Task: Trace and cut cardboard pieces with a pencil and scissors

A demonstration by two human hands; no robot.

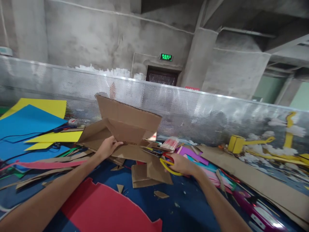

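Note:
My left hand (pixel 109 148) grips the lower left part of a folded brown cardboard piece (pixel 129 114), its thumb on the near face. One wide flap of the cardboard stands up, and another part bends down toward the table. In my right hand (pixel 181 163) is a pair of scissors (pixel 166 161) with red and yellow handles. Their blades point left and lie at the cardboard's right side, to the right of the left hand. Whether the blades are closed on the cardboard, I cannot tell. Below the scissors, a creased cardboard flap (pixel 152 175) hangs over the blue tabletop.
A red sheet (pixel 108 206) lies in front on the blue table (pixel 178 193), near small cardboard scraps. Blue (pixel 31 120) and yellow sheets pile up at left. A purple tool (pixel 262 214) and long cardboard (pixel 256 175) lie at right. A perforated metal screen (pixel 190 116) runs behind.

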